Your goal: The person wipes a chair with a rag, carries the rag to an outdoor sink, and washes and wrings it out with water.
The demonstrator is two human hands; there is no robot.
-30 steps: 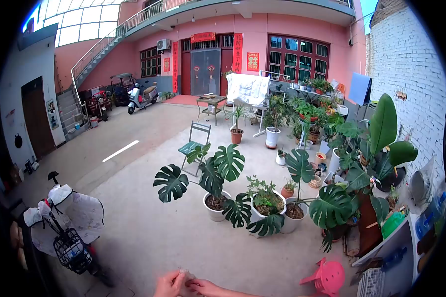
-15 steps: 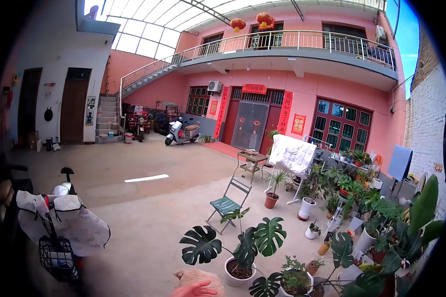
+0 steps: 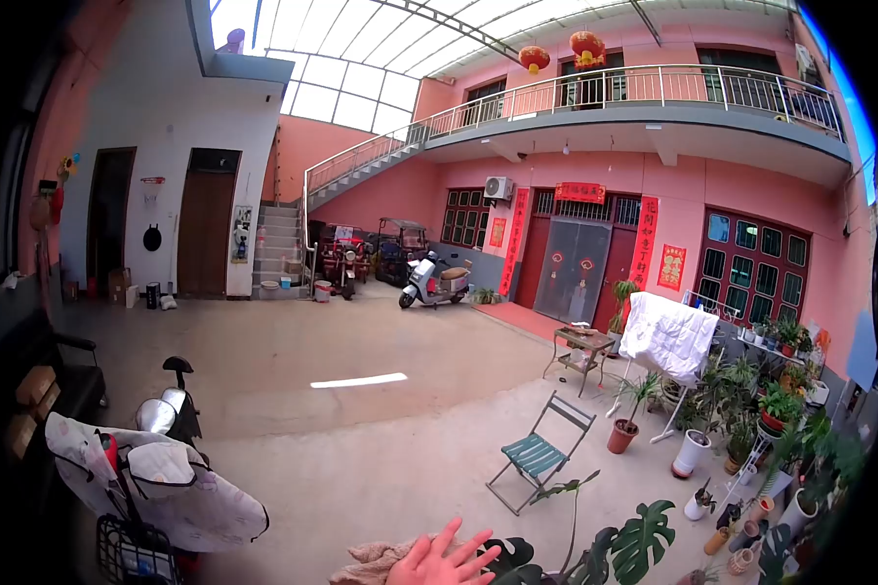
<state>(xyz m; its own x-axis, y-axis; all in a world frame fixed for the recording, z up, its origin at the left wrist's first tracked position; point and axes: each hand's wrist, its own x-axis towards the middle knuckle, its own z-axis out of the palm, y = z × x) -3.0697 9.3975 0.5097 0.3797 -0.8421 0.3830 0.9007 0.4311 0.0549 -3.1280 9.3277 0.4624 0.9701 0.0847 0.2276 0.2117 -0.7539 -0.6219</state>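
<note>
My left hand (image 3: 441,564) comes in at the bottom edge, slightly right of the middle. Its fingers are spread and point up and to the right. Just behind it and to its left is a beige, fuzzy, crumpled cloth (image 3: 369,565), cut off by the frame edge. Whether the hand touches the cloth I cannot tell. Big split monstera leaves (image 3: 642,538) rise right of the hand, partly hidden behind the fingers and cropped below. My right hand is out of sight.
A green folding chair (image 3: 535,454) stands ahead. To the left is a cycle with a pale quilted cover (image 3: 195,507) and a black wire basket (image 3: 132,551). Potted plants line the right side. A scooter (image 3: 429,281), a small table (image 3: 583,341) and a white-draped rack (image 3: 665,336) stand farther back.
The view has turned left, so the courtyard shifts right. My left hand has risen farther into view and its fingers have spread. The cloth now shows more to its left.
</note>
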